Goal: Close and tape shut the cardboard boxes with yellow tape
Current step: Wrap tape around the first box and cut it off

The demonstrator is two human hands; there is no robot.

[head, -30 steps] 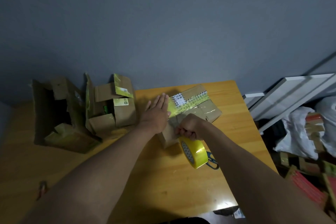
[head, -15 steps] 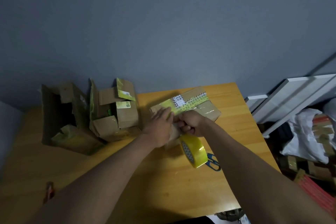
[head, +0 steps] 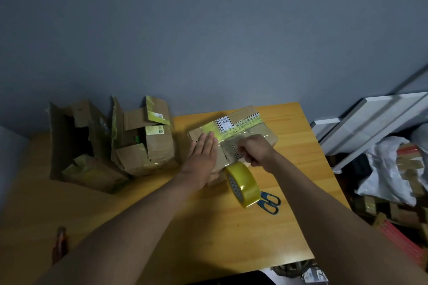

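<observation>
A closed cardboard box (head: pixel 259 129) lies on the wooden table (head: pixel 208 233), with a yellow tape strip and a white label across its top. My left hand (head: pixel 203 152) presses flat on the box's near left part, fingers straight. My right hand (head: pixel 254 152) is curled over the box's near edge and pinches the tape strip that leads down to the yellow tape roll (head: pixel 243 186), which hangs at the box's front. Two open, torn cardboard boxes stand to the left: one in the middle (head: pixel 143 141), one at the far left (head: pixel 78 146).
Blue-handled scissors (head: pixel 269 202) lie on the table just behind the tape roll. A small red tool (head: pixel 59 245) lies near the table's left front. White boards (head: pixel 370 120) and a pile of bags and cartons (head: pixel 398 178) fill the floor to the right.
My left hand went from curled beside the right hand back to flat on the box top. The right hand has shifted slightly right with the tape.
</observation>
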